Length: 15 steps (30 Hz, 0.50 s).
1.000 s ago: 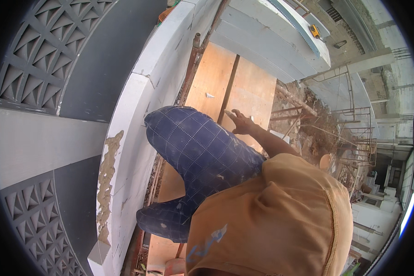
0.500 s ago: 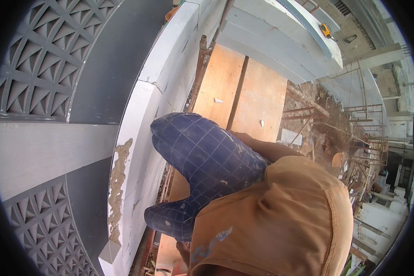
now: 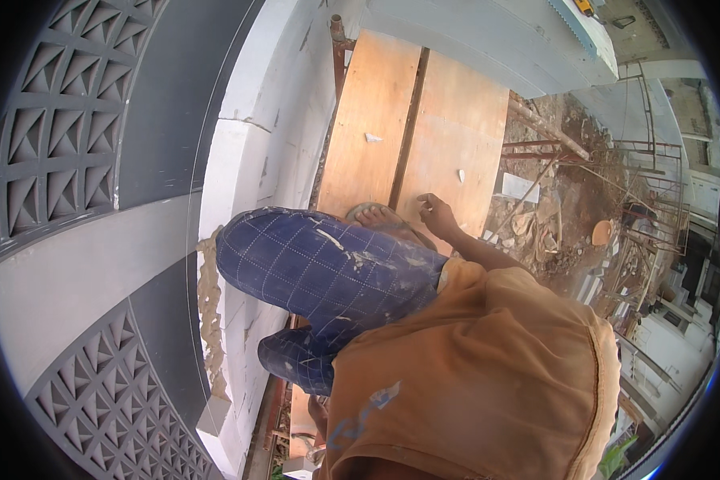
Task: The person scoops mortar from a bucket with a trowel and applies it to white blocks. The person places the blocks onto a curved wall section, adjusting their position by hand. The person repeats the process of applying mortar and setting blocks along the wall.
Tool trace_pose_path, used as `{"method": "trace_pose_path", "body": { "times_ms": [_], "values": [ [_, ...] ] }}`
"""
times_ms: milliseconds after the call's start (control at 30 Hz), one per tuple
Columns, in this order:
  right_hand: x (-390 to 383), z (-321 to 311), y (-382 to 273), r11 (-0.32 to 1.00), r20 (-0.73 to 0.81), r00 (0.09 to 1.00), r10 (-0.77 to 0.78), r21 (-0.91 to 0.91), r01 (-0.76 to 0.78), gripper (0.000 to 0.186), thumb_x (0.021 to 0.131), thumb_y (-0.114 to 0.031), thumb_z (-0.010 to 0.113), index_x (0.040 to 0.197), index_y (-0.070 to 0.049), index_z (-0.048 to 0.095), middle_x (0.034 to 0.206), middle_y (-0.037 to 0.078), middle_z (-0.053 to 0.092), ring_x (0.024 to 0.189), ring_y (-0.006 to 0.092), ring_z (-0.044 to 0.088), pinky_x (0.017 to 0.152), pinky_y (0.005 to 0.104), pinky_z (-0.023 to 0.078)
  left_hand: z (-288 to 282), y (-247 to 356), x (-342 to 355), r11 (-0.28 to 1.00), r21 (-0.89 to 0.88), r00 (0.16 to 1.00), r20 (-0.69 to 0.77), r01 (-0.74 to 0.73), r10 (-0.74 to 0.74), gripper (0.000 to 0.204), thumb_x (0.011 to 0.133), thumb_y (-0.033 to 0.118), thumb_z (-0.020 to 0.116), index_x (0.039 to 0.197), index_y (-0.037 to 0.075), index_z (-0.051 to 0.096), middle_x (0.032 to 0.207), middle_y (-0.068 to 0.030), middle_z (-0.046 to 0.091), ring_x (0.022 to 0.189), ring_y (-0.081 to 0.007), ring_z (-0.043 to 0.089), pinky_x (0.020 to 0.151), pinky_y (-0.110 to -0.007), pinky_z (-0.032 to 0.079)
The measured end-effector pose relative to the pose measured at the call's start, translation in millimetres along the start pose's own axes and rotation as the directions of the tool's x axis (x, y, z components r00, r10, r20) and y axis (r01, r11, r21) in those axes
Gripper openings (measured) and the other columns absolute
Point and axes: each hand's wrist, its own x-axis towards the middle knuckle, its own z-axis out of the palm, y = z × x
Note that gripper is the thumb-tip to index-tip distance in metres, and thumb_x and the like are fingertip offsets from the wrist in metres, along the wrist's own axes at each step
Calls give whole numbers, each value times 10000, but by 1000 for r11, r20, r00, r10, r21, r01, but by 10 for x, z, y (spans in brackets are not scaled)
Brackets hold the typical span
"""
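My right hand (image 3: 435, 214) hangs over the plywood boards (image 3: 448, 120), beside my sandalled foot (image 3: 376, 214). Its fingers are loosely bent and apart, and nothing shows in them. Low in the picture, my left hand (image 3: 318, 414) is mostly covered by my orange shirt and leg, so its fingers cannot be made out. Close to it lie a white block (image 3: 299, 467) and a small reddish and white item I cannot identify. My knee, in blue checked trousers (image 3: 328, 256), reaches to a low white block wall (image 3: 240, 168) with rough grey-brown mortar (image 3: 210, 344) along its top.
Beyond the wall stands a dark facade with patterned vent blocks (image 3: 78, 84). A thin string runs along the wall. White panels (image 3: 488, 48) are stacked past the boards, with a yellow tool (image 3: 584, 7) on top. Rubble and rusty scaffold pipes (image 3: 552, 136) lie to the right.
My right hand has come out from behind the knee and is now plainly seen over the boards. My foot has come into sight, and the view has shifted.
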Motion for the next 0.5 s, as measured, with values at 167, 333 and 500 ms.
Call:
{"method": "trace_pose_path", "body": {
  "times_ms": [167, 333, 500],
  "values": [
    [136, -200, -211, 992, 36, 996, 85, -100, -81, 298, 940, -252, 577, 1140, -53, 672, 1051, 236, 718, 1034, 417, 675, 894, 479, 525, -72, 410, -38, 997, 26, 997, -23, -72, 72, 461, 1005, 336, 558, 1399, 107, 492, 1146, -138, 637, 910, -276, 681, 720, -385, 562],
    [499, -904, -193, 978, -321, 928, 188, -22, -205, 301, 938, -267, 633, 1176, -90, 687, 1090, 177, 718, 1000, 364, 694, 865, 455, 537, 248, 1023, 118, 976, 71, 978, 18, -206, 206, 470, 1012, 333, 548, 1423, 114, 481, 1150, -138, 632, 908, -272, 681, 715, -382, 561],
    [1019, -2269, -1613, 905, -677, 604, -421, -354, 233, 454, 931, -149, 678, 1372, -128, 568, 1148, 113, 652, 953, 266, 662, 814, 417, 545, 424, 1425, 302, 926, 118, 934, 31, -358, 357, 442, 1026, 311, 527, 1429, 135, 486, 1079, -116, 639, 833, -252, 675, 692, -384, 547]
  ]
}}
